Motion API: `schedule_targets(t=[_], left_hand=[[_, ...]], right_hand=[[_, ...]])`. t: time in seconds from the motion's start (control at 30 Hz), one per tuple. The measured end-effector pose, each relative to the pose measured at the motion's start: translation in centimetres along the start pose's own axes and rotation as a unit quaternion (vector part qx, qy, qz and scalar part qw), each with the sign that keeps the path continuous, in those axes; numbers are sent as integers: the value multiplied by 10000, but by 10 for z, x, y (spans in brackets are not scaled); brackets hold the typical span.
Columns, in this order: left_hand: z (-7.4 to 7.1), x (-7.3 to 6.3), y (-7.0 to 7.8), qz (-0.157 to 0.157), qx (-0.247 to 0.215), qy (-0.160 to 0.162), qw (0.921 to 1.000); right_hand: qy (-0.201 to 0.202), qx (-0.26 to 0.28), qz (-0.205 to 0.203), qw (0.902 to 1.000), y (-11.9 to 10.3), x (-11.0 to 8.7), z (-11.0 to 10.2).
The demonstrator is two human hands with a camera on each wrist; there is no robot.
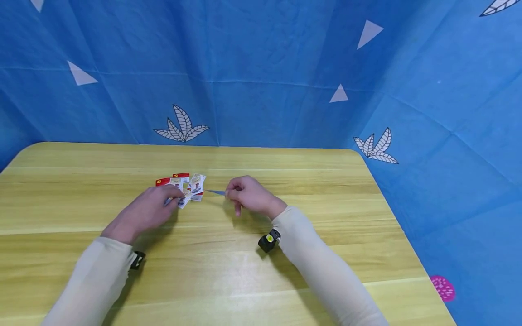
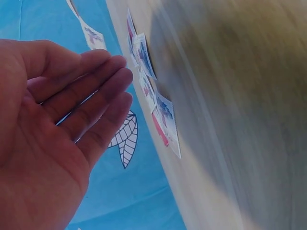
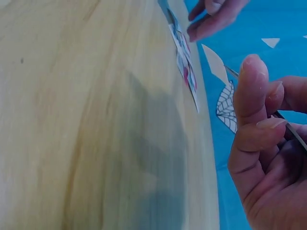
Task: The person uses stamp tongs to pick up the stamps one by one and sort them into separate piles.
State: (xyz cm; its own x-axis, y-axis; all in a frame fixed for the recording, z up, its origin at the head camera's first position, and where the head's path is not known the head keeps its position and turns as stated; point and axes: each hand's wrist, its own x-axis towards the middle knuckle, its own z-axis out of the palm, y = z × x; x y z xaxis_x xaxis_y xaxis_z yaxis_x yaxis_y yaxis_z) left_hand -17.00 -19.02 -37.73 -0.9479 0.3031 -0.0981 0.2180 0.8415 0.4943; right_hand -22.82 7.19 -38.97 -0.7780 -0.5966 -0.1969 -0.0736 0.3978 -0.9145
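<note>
My right hand (image 1: 248,194) pinches a pair of thin metal tweezers (image 1: 217,192) that point left. At their tip is a small pale stamp (image 3: 217,66), seen from its plain back in the right wrist view and raised off the table. Its printed face appears on the stamp (image 2: 93,38) in the left wrist view. My left hand (image 1: 148,210) hovers beside several overlapping printed stamps (image 2: 165,117), some with red bands. The fingers (image 2: 84,96) of this hand are nearly straight, with nothing visible in the palm.
The stamps lie on a pale wooden table (image 1: 212,280) with rounded far corners. Behind it and along its right side hangs a blue cloth (image 1: 261,68) with leaf and triangle prints. Each wrist wears a small black camera (image 1: 267,243).
</note>
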Motion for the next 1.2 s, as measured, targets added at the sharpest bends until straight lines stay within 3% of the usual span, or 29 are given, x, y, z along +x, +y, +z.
schedule_targets(t=[0.4,0.67,1.2], left_hand=[[1,1,-2,-160,-66,-204,9996],[4,1,-3,12,121,-118,9999],[6,-1,-3,-214,27,-173,9996]], right_hand=[[355,-30,-152,9992,9,-11,-21],[464,85,-10,9989,12,-19,-33],[775,54,13,9970,22,-29,-60]])
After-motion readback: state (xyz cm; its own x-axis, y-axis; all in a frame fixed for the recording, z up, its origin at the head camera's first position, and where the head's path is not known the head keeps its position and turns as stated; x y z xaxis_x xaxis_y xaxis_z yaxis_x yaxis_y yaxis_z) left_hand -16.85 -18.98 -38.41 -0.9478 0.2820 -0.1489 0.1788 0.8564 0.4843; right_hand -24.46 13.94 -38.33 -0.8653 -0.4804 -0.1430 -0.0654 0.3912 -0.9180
